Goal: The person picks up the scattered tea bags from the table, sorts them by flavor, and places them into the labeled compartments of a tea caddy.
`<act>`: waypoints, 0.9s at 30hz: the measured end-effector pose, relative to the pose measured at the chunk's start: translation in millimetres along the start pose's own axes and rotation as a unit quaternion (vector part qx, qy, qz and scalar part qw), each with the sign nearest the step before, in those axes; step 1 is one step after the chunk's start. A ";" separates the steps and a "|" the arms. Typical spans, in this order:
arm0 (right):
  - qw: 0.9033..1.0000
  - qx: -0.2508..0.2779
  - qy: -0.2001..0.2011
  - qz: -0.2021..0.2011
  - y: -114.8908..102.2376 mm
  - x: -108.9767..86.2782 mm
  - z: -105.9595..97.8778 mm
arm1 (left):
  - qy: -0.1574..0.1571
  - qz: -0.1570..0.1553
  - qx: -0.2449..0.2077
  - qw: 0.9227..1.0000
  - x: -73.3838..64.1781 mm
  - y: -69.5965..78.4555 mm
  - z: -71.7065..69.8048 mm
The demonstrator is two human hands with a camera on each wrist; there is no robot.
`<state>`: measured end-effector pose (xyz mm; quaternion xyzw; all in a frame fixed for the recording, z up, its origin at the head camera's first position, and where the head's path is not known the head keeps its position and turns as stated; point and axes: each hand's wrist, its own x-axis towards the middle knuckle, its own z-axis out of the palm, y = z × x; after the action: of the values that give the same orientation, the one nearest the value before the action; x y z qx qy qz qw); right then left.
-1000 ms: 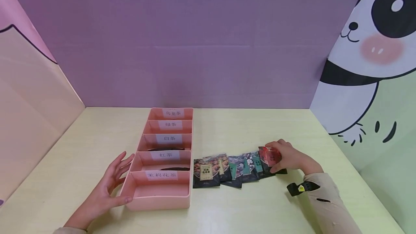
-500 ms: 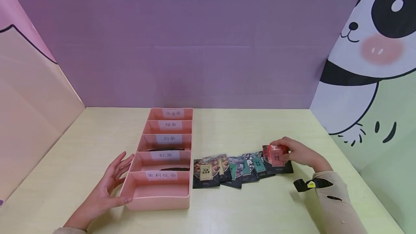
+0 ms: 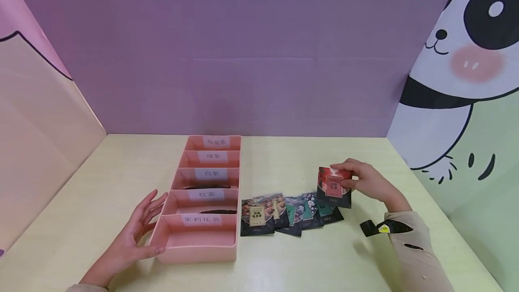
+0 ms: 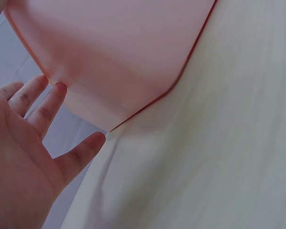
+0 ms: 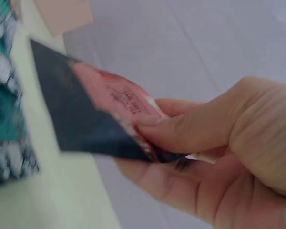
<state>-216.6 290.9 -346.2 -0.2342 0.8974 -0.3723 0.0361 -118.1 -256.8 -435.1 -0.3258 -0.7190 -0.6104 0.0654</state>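
Note:
My right hand (image 3: 369, 184) pinches a red and black tea bag sachet (image 3: 334, 187) by its right edge, thumb on the printed face. In the right wrist view the sachet (image 5: 100, 112) is tilted above the table. My left hand (image 3: 131, 238) rests at the near left corner of a pink divided box (image 3: 196, 253), fingers spread and fairly straight. Fingertips touch the box wall (image 4: 109, 57) in the left wrist view. A row of overlapping sachets lies right of the box: yellow-labelled ones (image 3: 257, 217) at the left, green-labelled ones (image 3: 312, 211) at the right.
Paper labels (image 3: 201, 219) mark the box's several compartments. Dark sachet edges (image 3: 219, 212) show in the second and third compartments from the front. A purple backdrop (image 3: 251, 57) stands behind the table (image 3: 300, 265), with printed panels (image 3: 466, 157) at the sides.
My right hand has picked up the red sachet from the row's right end, drawing it right, then lifting it up and slightly left. My left hand and the box have stayed put.

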 end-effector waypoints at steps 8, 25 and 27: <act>0.997 -0.008 0.058 -0.049 -37.4 14.2 7.0 | 0.004 0.003 -0.004 1.000 0.7 -1.0 1.2; 0.989 0.094 0.105 -0.036 -83.5 44.4 33.6 | -0.003 0.001 -0.010 1.000 0.1 -1.4 0.0; 0.989 0.103 0.103 -0.037 -87.8 48.7 38.0 | -0.003 -0.001 -0.009 1.000 0.7 -1.6 -0.2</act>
<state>-216.3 190.5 -308.0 -0.2226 0.8438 -0.4862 -0.0458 -119.5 -256.8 -436.1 -0.3275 -0.7140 -0.6159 0.0593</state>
